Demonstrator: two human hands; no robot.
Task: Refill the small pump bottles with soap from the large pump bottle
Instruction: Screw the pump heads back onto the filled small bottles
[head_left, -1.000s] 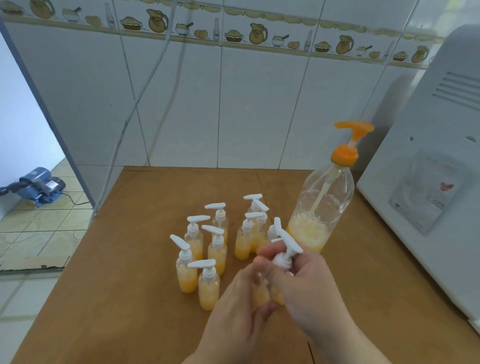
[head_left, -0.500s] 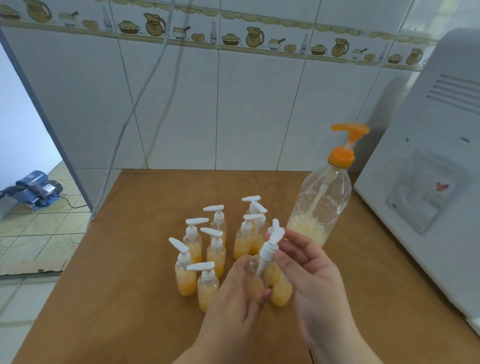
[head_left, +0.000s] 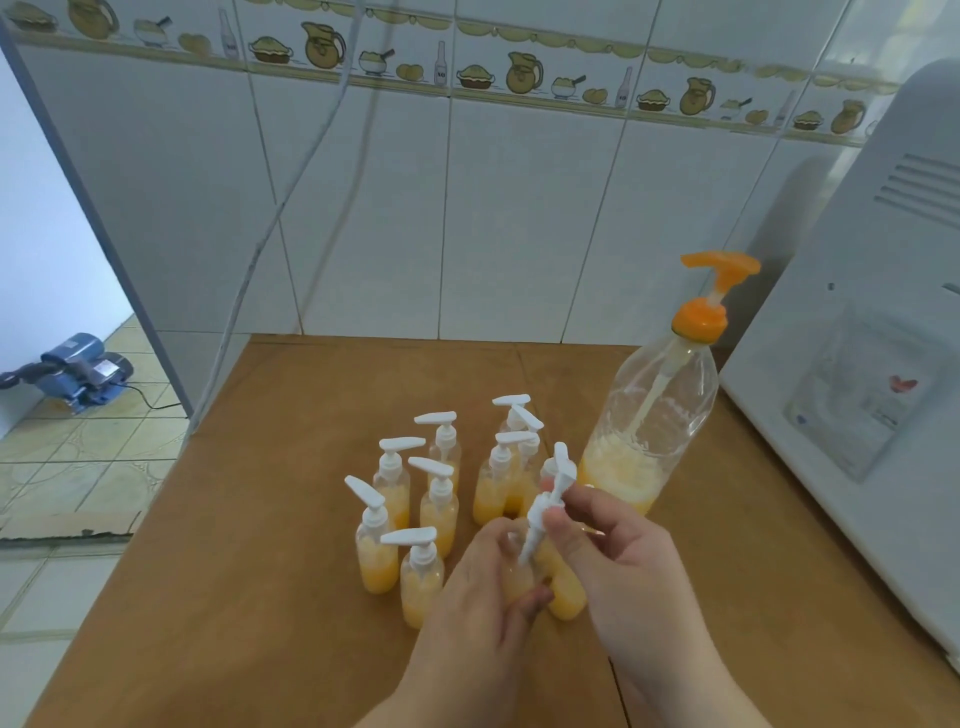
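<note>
My left hand grips a small clear bottle holding yellow soap, low on the table. My right hand pinches that bottle's white pump top, tilted, with its dip tube end at the bottle's mouth. Several small pump bottles with white tops and yellow soap stand in a cluster just behind my hands. The large clear bottle with an orange pump stands to the right, with soap only in its bottom part.
A brown wooden table carries everything. A big white appliance stands along the right side. The tiled wall is behind, with a cable hanging down. On the floor to the left sits a blue pump.
My right hand has turned the pump top from screwed down on the bottle to tilted and raised, with its tube showing at the mouth. The left hand keeps its grip.
</note>
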